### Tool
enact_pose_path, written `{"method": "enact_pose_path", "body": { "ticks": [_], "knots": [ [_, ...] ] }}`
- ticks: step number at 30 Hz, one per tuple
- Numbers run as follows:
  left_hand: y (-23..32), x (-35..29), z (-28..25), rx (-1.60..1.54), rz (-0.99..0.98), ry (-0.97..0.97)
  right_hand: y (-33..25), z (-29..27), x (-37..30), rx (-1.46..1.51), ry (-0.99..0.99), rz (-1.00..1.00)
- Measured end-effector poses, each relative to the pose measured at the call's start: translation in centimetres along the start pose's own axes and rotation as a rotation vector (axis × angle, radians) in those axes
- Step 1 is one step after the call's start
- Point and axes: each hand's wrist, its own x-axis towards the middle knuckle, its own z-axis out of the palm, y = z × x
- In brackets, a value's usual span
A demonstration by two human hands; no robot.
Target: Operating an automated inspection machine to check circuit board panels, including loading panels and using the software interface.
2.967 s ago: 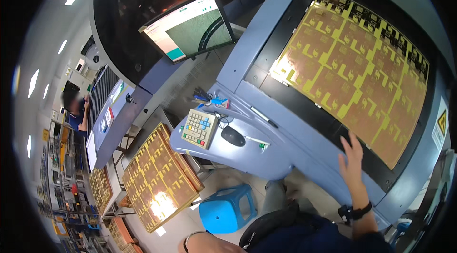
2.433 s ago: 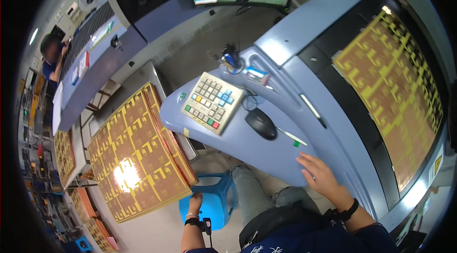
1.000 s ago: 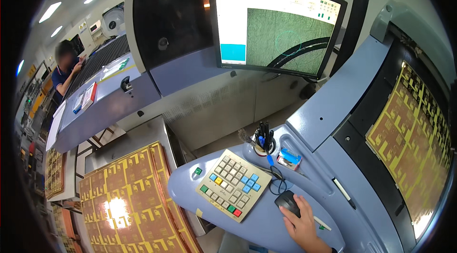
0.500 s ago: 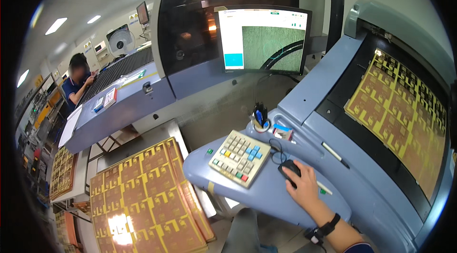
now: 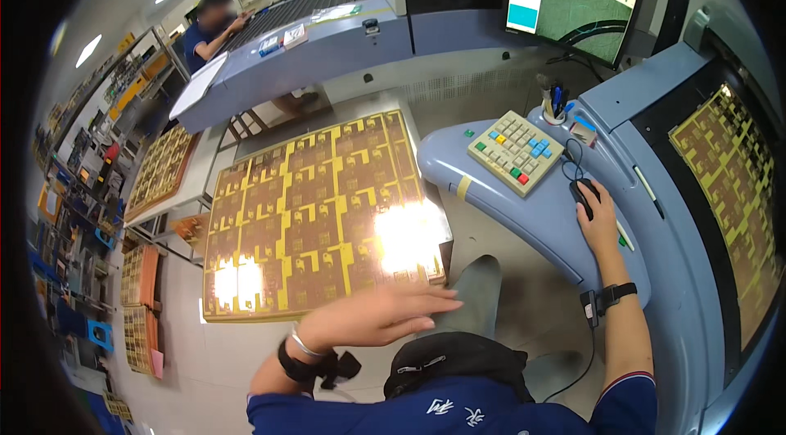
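Note:
My right hand (image 5: 599, 218) rests over a black computer mouse (image 5: 583, 199) on the curved blue-grey console shelf (image 5: 483, 177). Held in front of my body, my left hand (image 5: 381, 314) is open, its fingers stretched to the right with nothing in them. It is nearest to the front edge of a stack of large copper-and-gold circuit board panels (image 5: 315, 189), seemingly above it; whether they touch I cannot tell. Left of the mouse lies a beige keypad (image 5: 516, 153) with coloured keys. A monitor (image 5: 573, 5) shows a greenish grained picture with a dark curved band.
Another panel (image 5: 729, 181) lies in the machine bed at right. Pens stand in a cup (image 5: 555, 112) behind the keypad; a white pen (image 5: 647, 189) lies by the bed. Across a long blue-grey machine (image 5: 286, 67), a person (image 5: 211, 30) works. More panels (image 5: 161, 169) sit at left.
My view has swung left and down, so the panel stack sits nearer the middle. My left hand has come into view from below. The right hand stays on the mouse.

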Motion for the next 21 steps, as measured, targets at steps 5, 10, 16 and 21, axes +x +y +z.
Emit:
{"method": "enact_pose_path", "body": {
  "ticks": [5, 10, 16, 21],
  "knots": [
    [7.7, 1.9, -7.6, 0.216, 0.435, 0.264, 0.3, 0.0, -0.2, -0.006, -0.018, -0.006],
    [10.2, 4.5, -9.4, 0.22, 0.616, 0.394, 1.5, 0.6, 0.3, -0.053, -0.018, -0.004],
    [11.6, 6.1, -11.2, 0.057, 0.619, 0.475, -0.3, 0.0, 0.8, -0.031, -0.01, -0.081],
    [8.5, 6.3, -12.3, -0.096, 0.886, 0.519, 1.9, -0.4, -0.3, -0.167, -0.025, 0.065]
  ]
}}
